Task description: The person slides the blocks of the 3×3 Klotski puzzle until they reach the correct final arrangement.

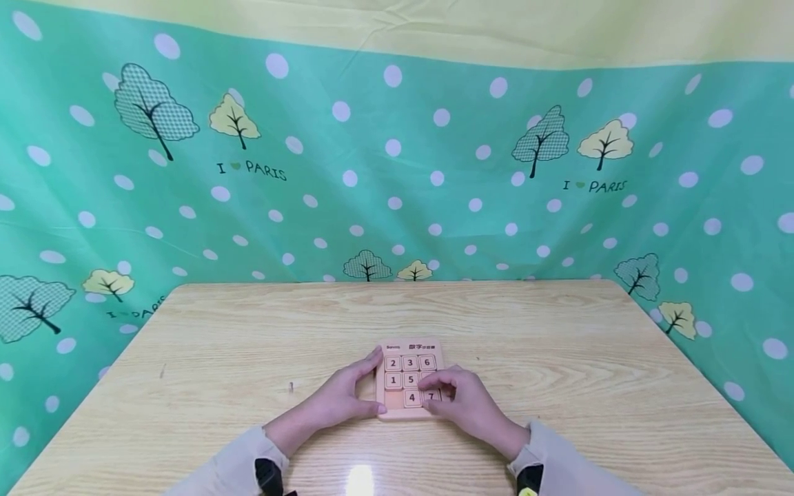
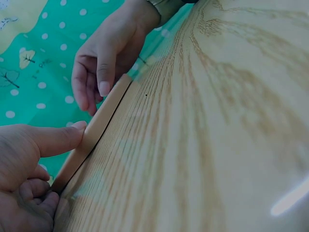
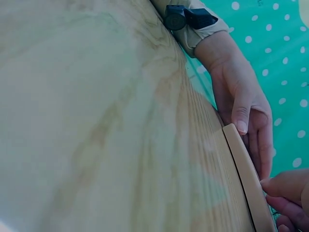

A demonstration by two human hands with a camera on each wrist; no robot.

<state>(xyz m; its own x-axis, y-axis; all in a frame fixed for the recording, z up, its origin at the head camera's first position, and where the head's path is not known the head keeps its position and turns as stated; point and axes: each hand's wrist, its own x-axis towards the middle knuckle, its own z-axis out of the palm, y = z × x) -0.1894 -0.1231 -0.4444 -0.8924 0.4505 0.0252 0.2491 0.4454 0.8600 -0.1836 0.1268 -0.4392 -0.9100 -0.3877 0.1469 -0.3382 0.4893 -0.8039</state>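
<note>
A pink sliding number puzzle [image 1: 409, 415] lies flat on the table, its square tiles showing 2, 3, 6 on top, 1 and 5 in the middle, 4 and 7 below. The bottom left cell holds no tile. My left hand [image 1: 343, 393] grips the puzzle's left side, thumb at the near corner and fingers along to the far one. Over the right-hand tiles is my right hand [image 1: 466, 399], index fingertip by the 5 and thumb by the 7, hiding the middle row's right tile. Both wrist views show just the puzzle's side edge [image 2: 99, 123].
The wood-grain table [image 1: 217, 358] reaches back to a green dotted curtain [image 1: 397, 172] printed with trees, which also hangs at both sides. A small dark mark [image 1: 291, 387] shows on the tabletop left of the puzzle.
</note>
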